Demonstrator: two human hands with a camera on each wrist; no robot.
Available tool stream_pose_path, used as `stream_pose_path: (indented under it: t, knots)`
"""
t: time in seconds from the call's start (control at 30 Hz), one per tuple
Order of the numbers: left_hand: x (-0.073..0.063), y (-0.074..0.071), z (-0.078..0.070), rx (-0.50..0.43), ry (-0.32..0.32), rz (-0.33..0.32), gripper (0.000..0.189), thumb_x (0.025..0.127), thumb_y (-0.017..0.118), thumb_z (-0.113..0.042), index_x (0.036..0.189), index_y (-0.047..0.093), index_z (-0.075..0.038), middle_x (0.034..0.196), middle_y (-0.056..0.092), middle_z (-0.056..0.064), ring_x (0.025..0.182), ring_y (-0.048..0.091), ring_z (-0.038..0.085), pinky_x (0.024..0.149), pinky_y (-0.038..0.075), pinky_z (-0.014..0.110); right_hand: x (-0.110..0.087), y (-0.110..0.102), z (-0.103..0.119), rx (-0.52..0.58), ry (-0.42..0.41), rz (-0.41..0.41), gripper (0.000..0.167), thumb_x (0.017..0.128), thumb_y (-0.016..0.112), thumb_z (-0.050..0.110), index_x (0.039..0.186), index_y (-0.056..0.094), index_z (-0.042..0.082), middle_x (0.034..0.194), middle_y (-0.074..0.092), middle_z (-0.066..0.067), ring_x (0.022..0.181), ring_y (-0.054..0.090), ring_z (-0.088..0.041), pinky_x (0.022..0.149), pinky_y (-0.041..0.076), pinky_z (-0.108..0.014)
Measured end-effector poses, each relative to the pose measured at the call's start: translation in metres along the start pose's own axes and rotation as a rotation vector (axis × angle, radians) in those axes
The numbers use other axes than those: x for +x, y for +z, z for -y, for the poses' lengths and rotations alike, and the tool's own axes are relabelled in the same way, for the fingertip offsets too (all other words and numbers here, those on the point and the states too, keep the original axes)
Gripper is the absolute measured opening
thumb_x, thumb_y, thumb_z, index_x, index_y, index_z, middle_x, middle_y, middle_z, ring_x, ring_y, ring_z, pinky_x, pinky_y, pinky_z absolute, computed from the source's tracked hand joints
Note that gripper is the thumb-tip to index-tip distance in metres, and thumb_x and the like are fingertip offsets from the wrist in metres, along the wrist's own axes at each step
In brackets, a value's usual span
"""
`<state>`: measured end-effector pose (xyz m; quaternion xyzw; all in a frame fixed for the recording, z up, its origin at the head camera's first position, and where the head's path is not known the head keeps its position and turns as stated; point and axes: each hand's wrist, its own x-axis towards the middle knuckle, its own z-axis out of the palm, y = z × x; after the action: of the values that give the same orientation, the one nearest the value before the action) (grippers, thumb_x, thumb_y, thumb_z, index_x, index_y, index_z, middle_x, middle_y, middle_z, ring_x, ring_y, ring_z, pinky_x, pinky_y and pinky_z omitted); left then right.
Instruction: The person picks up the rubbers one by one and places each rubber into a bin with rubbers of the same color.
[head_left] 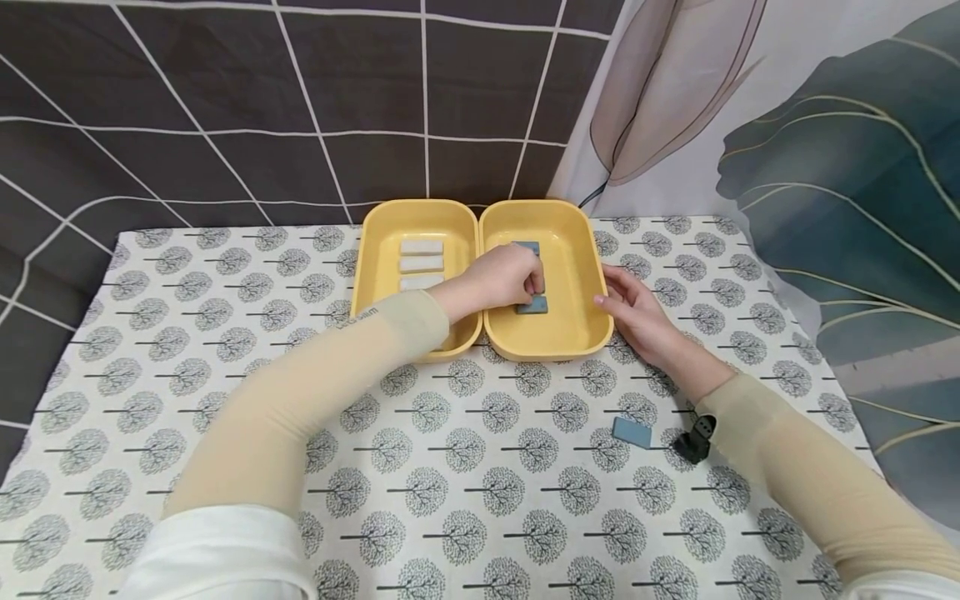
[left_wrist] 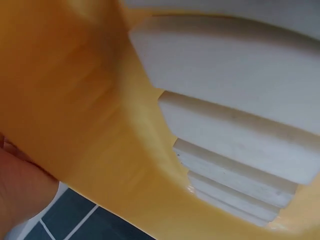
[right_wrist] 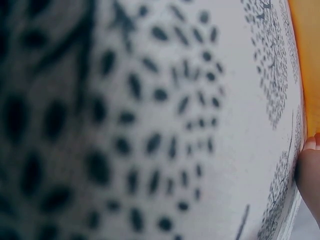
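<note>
My left hand (head_left: 510, 275) reaches over the right yellow tray (head_left: 577, 275). Its curled fingertips pinch a blue-grey block (head_left: 533, 306) on the tray floor, partly covered by the hand. Beyond the fingers lies another blue-grey block (head_left: 529, 247); whatever is directly under the hand is hidden. On the same tray's right wall, my right hand (head_left: 637, 312) grips the rim, thumb at the top edge and fingers along the outside. In the left wrist view, a bit of the left hand (left_wrist: 25, 192) shows at the lower left.
The left yellow tray (head_left: 367, 267) touches the right one and holds several white blocks (head_left: 422, 264) in a row. A loose blue-grey block (head_left: 632, 432) lies on the tree-print cloth (head_left: 465, 450), beside the black device (head_left: 693, 440) at the right wrist. A dark curtain hangs behind.
</note>
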<state>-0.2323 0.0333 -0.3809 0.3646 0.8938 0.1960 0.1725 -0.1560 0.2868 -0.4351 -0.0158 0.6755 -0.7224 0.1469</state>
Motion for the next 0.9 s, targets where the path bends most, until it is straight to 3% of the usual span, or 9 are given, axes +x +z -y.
stream_pose_path:
  t: [0.5,0.9]
  knots:
    - [-0.014,-0.02,-0.008,-0.082,0.033,-0.02,0.015,0.09,0.076,0.0,0.104,0.08,-0.004,0.106,0.08,0.006,0.099,0.072,0.017,0.093,0.059,0.024,0.0,0.001,0.001,0.012,0.006,0.002,0.066,0.103,0.055,-0.003,0.162,0.026,-0.005,0.137,0.056,0.007,0.122,0.06,-0.006,0.106,0.056,-0.015]
    - [-0.039,-0.032,-0.039,-0.173,0.088,-0.029,0.016,0.092,0.08,-0.003,0.108,0.078,-0.004,0.108,0.08,0.008,0.098,0.072,0.016,0.09,0.059,0.019,0.001,0.001,-0.001,0.016,-0.009,0.007,0.063,0.104,0.057,-0.002,0.161,0.032,0.0,0.137,0.057,0.007,0.122,0.06,-0.006,0.105,0.057,-0.016]
